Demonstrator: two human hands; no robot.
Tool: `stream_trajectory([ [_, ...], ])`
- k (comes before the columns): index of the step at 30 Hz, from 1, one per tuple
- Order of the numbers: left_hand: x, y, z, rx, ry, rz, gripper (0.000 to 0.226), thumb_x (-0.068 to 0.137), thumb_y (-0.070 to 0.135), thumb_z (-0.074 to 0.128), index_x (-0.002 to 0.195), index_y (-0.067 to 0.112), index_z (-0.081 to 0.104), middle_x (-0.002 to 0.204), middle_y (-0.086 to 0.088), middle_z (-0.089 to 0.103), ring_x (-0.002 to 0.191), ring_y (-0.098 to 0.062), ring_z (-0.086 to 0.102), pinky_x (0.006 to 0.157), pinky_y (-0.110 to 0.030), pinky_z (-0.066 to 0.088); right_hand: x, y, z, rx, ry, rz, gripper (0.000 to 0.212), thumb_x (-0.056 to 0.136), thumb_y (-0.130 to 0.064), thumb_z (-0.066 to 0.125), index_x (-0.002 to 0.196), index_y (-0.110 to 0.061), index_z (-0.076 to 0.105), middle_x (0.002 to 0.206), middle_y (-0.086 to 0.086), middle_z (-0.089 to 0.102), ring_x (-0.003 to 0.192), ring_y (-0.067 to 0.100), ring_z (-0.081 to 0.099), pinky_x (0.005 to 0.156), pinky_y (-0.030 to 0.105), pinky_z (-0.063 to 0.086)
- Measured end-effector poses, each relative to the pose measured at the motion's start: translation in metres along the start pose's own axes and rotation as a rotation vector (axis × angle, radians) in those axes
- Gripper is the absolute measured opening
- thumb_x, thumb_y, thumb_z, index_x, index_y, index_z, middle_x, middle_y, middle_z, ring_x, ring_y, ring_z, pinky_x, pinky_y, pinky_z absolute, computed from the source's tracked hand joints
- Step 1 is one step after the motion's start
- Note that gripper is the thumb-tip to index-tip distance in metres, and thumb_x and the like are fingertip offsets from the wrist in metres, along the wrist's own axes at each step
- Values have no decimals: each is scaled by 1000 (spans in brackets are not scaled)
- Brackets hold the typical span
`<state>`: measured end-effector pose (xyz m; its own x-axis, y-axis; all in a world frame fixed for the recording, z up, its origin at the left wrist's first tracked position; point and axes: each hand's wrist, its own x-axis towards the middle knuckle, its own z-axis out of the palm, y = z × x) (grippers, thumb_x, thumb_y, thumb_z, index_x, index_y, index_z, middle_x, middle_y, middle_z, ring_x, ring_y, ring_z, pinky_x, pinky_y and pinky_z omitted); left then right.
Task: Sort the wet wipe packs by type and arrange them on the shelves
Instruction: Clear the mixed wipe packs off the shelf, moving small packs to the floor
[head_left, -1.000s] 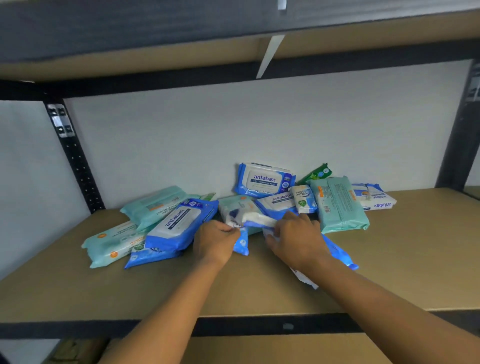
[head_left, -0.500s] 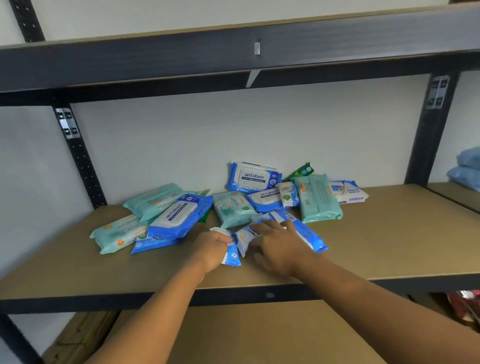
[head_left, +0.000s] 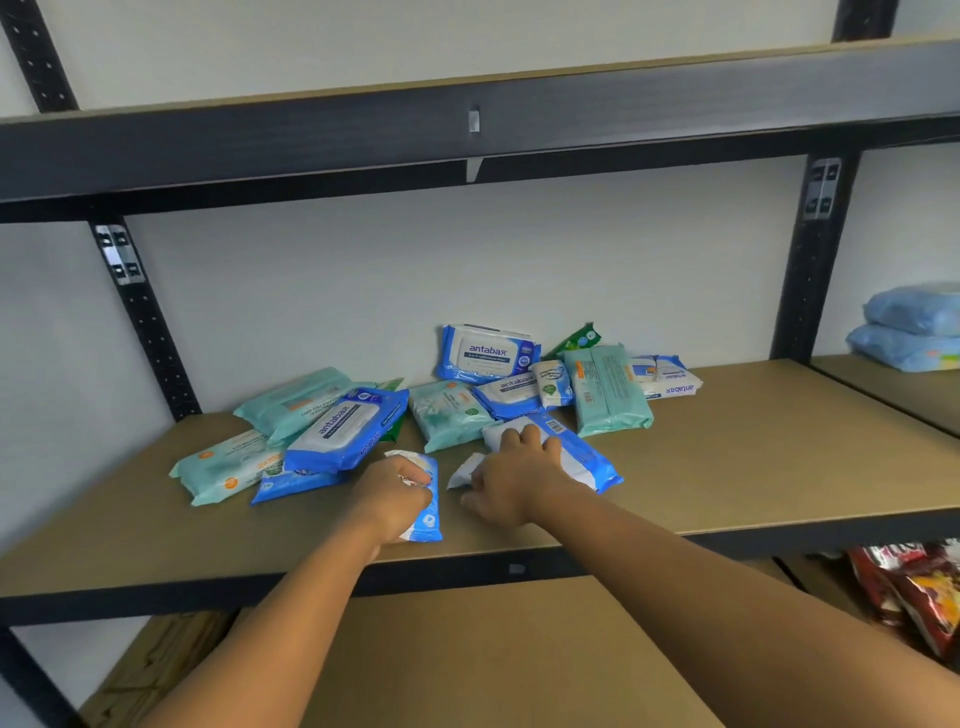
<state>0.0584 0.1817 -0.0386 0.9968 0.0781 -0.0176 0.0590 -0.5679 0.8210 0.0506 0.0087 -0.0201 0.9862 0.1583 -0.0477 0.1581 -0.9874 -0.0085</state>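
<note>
1. I am looking down onto the middle shelf (head_left: 753, 441) of a black metal rack, and the wet wipe packs lie on it in one loose heap towards the back wall
2. The left hand (head_left: 395, 499) is near the shelf's front edge. Its fingers are curled tight round a small blue-and-white pack (head_left: 430, 506), which lies just in front of the heap
3. The right hand (head_left: 514, 483) sits palm down just beside the left, its fingers bent over the white end of a long blue pack (head_left: 582, 457) lying slanted on the shelf. I cannot tell whether they clasp it or only press on it
4. A white pack corner (head_left: 464, 472) pokes out by the right thumb
5. Behind the hands, an upright antabax pack (head_left: 488, 353) leans on the wall with a green pack (head_left: 576, 338) beside it. A tall teal pack (head_left: 608, 389) stands to their right, and an upside-down antabax pack (head_left: 670, 382) lies at the far right of the heap
6. On the left, a blue antabax pack (head_left: 348, 428) rests tilted on top of two teal packs (head_left: 223, 467) and a flat blue one
7. In the bay to the right I see stacked blue bundles (head_left: 909, 327), and lower down some red snack bags (head_left: 919, 587)
</note>
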Motion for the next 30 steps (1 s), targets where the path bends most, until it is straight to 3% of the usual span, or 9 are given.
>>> stream_trajectory([
  [4, -4, -4, -12, 6, -13, 7, 22, 88, 6, 65, 95, 27, 64, 113, -6, 60, 97, -23, 61, 79, -34, 54, 6, -13, -1, 324, 15, 87, 42, 97, -51, 41, 126, -25, 59, 138, 14, 45, 127, 41, 40, 107, 58, 28],
  [7, -8, -5, -18, 23, -50, 13, 24, 90, 4, 61, 101, 25, 68, 115, -4, 58, 98, -20, 59, 78, -31, 52, 3, -13, 2, 306, 39, 98, 34, 98, -43, 44, 124, -25, 55, 135, 11, 50, 128, 38, 40, 106, 58, 29],
  [11, -18, -11, -28, 15, -70, 13, 25, 91, 5, 60, 95, 28, 69, 116, -2, 60, 94, -13, 57, 69, -23, 45, 1, -13, -1, 362, -93, 76, 32, 88, -24, 59, 120, -23, 53, 127, 8, 57, 125, 35, 46, 106, 51, 32],
  [14, -26, -14, -35, 6, -95, 11, 25, 88, 4, 63, 95, 27, 70, 114, 0, 61, 93, -11, 58, 71, -21, 46, -9, -13, -18, 406, -246, -3, 40, 81, -9, 69, 120, -10, 61, 117, 8, 60, 104, 25, 56, 87, 35, 46],
  [16, -28, -13, -36, -30, -93, 20, 24, 88, 4, 63, 95, 26, 71, 115, 1, 60, 95, -10, 58, 73, -22, 46, -18, -8, -22, 485, -266, -18, 41, 79, -5, 71, 119, -9, 65, 115, 7, 62, 95, 21, 56, 75, 28, 47],
  [22, -25, 22, -13, -135, -146, 109, 30, 88, 3, 62, 94, 31, 72, 115, 1, 60, 87, -14, 62, 64, -23, 49, -51, 54, -24, 808, -173, 78, 26, 82, -14, 73, 107, -19, 74, 101, -6, 62, 94, 16, 60, 80, 26, 51],
  [25, -17, 48, 10, -166, -177, 146, 33, 86, 3, 63, 92, 35, 73, 113, 4, 62, 93, -19, 65, 71, -30, 53, -68, 98, -32, 925, -251, 102, 25, 85, -14, 68, 106, -24, 76, 111, -4, 65, 91, 15, 60, 70, 24, 48],
  [27, -9, 64, 29, -184, -177, 161, 33, 86, 5, 63, 94, 35, 73, 113, 4, 63, 96, -18, 65, 77, -34, 55, -75, 126, -36, 868, -297, 116, 24, 87, -18, 63, 106, -28, 75, 106, -4, 65, 83, 16, 53, 60, 23, 41],
  [30, 8, 84, 58, -199, -147, 179, 29, 87, 7, 62, 99, 32, 70, 111, 6, 62, 95, -9, 61, 70, -25, 51, -76, 168, -40, 823, -266, 153, 25, 90, -21, 55, 110, -24, 71, 97, 3, 61, 78, 19, 47, 52, 24, 33],
])
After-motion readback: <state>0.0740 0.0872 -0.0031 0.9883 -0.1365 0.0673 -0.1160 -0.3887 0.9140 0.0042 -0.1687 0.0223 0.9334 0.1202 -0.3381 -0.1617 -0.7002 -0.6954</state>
